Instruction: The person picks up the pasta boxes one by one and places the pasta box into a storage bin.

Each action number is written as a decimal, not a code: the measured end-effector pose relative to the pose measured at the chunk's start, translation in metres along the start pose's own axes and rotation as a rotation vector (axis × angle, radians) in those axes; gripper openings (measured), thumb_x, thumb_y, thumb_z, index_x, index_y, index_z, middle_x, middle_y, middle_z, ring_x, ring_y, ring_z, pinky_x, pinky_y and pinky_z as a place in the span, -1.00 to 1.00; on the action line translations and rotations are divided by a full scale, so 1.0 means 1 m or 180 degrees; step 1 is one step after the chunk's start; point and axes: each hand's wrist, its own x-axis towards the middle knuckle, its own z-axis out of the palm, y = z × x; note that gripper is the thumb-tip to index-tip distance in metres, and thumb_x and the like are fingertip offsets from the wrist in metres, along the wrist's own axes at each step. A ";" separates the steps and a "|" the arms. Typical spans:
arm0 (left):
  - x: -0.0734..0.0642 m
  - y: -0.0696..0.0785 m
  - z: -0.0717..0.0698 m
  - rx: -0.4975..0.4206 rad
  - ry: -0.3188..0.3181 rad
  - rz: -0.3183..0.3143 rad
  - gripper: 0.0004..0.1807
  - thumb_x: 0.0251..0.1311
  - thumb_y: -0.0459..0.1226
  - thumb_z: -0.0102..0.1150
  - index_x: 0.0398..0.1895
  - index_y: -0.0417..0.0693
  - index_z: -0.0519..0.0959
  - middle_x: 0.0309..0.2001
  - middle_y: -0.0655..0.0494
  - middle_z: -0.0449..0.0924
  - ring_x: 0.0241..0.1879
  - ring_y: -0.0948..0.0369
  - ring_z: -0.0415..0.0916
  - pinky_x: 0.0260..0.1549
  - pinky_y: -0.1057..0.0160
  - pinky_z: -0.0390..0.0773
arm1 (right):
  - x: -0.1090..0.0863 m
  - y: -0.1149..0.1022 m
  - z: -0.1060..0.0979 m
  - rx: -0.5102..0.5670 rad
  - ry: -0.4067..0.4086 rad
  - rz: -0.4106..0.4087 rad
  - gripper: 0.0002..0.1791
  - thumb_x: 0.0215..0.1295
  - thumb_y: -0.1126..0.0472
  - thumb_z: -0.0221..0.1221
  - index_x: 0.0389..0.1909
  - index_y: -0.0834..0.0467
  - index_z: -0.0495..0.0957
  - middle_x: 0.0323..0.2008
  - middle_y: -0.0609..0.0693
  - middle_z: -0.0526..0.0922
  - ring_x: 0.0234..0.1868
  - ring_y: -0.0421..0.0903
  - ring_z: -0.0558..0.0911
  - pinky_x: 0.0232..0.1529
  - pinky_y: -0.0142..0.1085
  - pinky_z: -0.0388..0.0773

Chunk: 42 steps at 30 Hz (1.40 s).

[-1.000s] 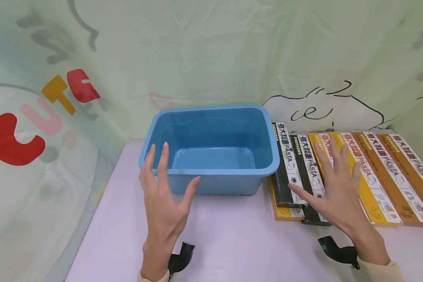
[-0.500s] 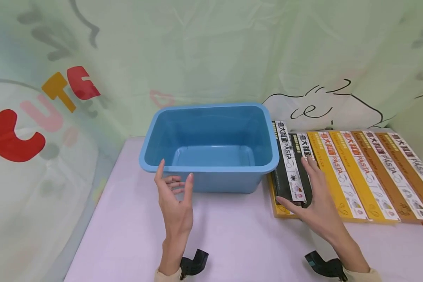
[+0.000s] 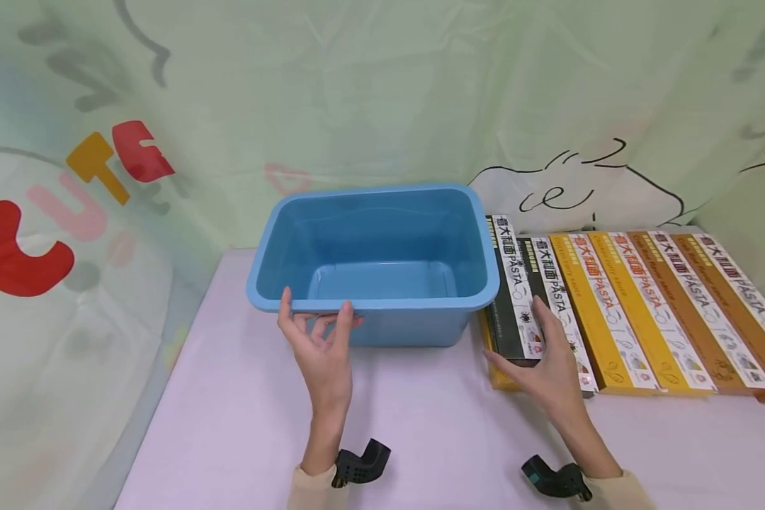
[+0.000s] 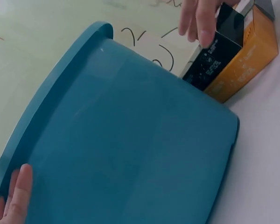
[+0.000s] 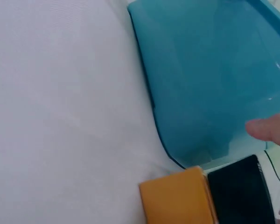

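A blue plastic basin point(image 3: 414, 327) stands in the middle of the table. My left hand point(image 3: 324, 368) is at its front rim, the index fingertip level with the rim; in the left wrist view fingers point(image 4: 21, 191) lie by the outer wall below the rim. My right hand point(image 3: 553, 372) is spread over the near end of a black pasta box point(image 3: 506, 322), thumb on its left side and fingers on its right. In the right wrist view the thumb point(image 5: 270, 130) is apart from that black box point(image 5: 242, 191). Beneath it lies a yellow box point(image 5: 175, 198).
Another black pasta box point(image 3: 579, 361), yellow boxes point(image 3: 596, 340) and brown boxes point(image 3: 688, 312) lie side by side to the right. A printed cloth point(image 3: 370, 92) hangs behind. The tabletop point(image 3: 421, 425) is pale lilac.
Both hands have moved inward. The left came from spread above the basin's front to its rim; the right moved left from over the yellow boxes to the black box, and its fingers drew closer together.
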 end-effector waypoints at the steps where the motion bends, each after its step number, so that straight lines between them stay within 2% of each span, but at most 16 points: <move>1: 0.001 0.000 0.001 -0.0054 0.0023 -0.0009 0.03 0.35 -0.45 0.30 0.66 -0.15 -0.20 0.22 -0.23 0.32 -0.15 0.06 0.62 -0.16 0.11 0.78 | 0.000 0.000 0.002 -0.0004 0.0020 0.0016 0.29 0.00 0.18 0.59 0.66 0.24 -0.03 0.60 0.35 0.08 0.54 0.41 0.14 0.48 0.38 0.11; 5: 0.002 0.001 0.004 -0.0183 0.0138 -0.0036 0.06 0.29 -0.50 0.33 0.65 -0.15 -0.20 0.35 -0.22 0.28 -0.09 -0.03 0.63 -0.15 0.11 0.78 | 0.001 0.001 0.007 -0.0077 0.0034 0.0098 0.31 -0.02 0.14 0.61 0.65 0.30 -0.03 0.59 0.38 0.08 0.54 0.41 0.14 0.50 0.35 0.12; 9: 0.002 0.001 0.006 -0.0302 0.0261 -0.0045 0.08 0.24 -0.54 0.35 0.64 -0.16 -0.18 0.42 -0.19 0.25 0.05 -0.15 0.59 -0.12 0.12 0.78 | 0.001 0.002 0.010 -0.0116 0.0025 0.0199 0.35 -0.04 0.09 0.63 0.64 0.32 -0.03 0.59 0.38 0.08 0.55 0.40 0.14 0.51 0.31 0.12; 12: 0.002 0.001 0.008 -0.0373 0.0327 -0.0049 0.09 0.22 -0.56 0.36 0.64 -0.16 -0.16 0.45 -0.15 0.23 0.11 -0.15 0.57 -0.09 0.12 0.77 | 0.001 0.002 0.013 -0.0096 0.0085 0.0221 0.36 -0.06 0.08 0.65 0.64 0.33 -0.02 0.59 0.37 0.09 0.56 0.37 0.15 0.53 0.27 0.12; 16: 0.002 0.001 0.010 -0.0401 0.0394 -0.0062 0.11 0.17 -0.57 0.39 0.63 -0.14 -0.13 0.43 -0.14 0.26 0.06 -0.09 0.57 -0.07 0.14 0.77 | 0.001 0.002 0.017 -0.0125 0.0199 0.0221 0.34 -0.07 0.09 0.66 0.63 0.32 0.02 0.58 0.37 0.12 0.54 0.37 0.19 0.52 0.27 0.16; 20: 0.004 0.001 0.011 -0.0474 0.0439 -0.0077 0.12 0.12 -0.59 0.41 0.62 -0.10 -0.09 0.39 -0.16 0.29 0.09 -0.14 0.54 -0.06 0.15 0.76 | 0.002 0.003 0.020 -0.0153 0.0298 0.0214 0.32 -0.08 0.13 0.66 0.62 0.33 0.06 0.56 0.38 0.16 0.50 0.38 0.23 0.48 0.29 0.20; 26: 0.007 0.002 0.012 -0.0529 0.0521 -0.0044 0.12 0.07 -0.64 0.40 0.60 -0.12 -0.08 0.39 -0.19 0.27 0.16 -0.19 0.50 -0.07 0.16 0.76 | 0.004 0.001 0.024 -0.0126 0.0290 0.0220 0.28 -0.02 0.17 0.62 0.63 0.33 0.03 0.56 0.38 0.15 0.52 0.40 0.21 0.51 0.29 0.16; 35: 0.007 -0.002 0.014 -0.0526 0.0471 -0.0063 0.08 0.09 -0.60 0.42 0.58 -0.07 -0.03 0.35 -0.20 0.31 0.11 -0.19 0.51 -0.08 0.14 0.76 | 0.003 -0.002 0.024 -0.0084 0.0408 0.0344 0.15 0.02 0.36 0.49 0.62 0.32 0.07 0.56 0.37 0.18 0.49 0.42 0.26 0.46 0.32 0.21; 42: 0.007 -0.004 0.014 -0.0485 0.0468 -0.0055 0.06 0.09 -0.61 0.40 0.57 -0.11 -0.02 0.32 -0.21 0.32 0.04 -0.15 0.53 -0.13 0.19 0.76 | 0.005 0.001 0.020 -0.0036 0.0523 0.0481 0.13 -0.02 0.40 0.47 0.62 0.22 0.14 0.57 0.34 0.20 0.51 0.40 0.25 0.48 0.30 0.18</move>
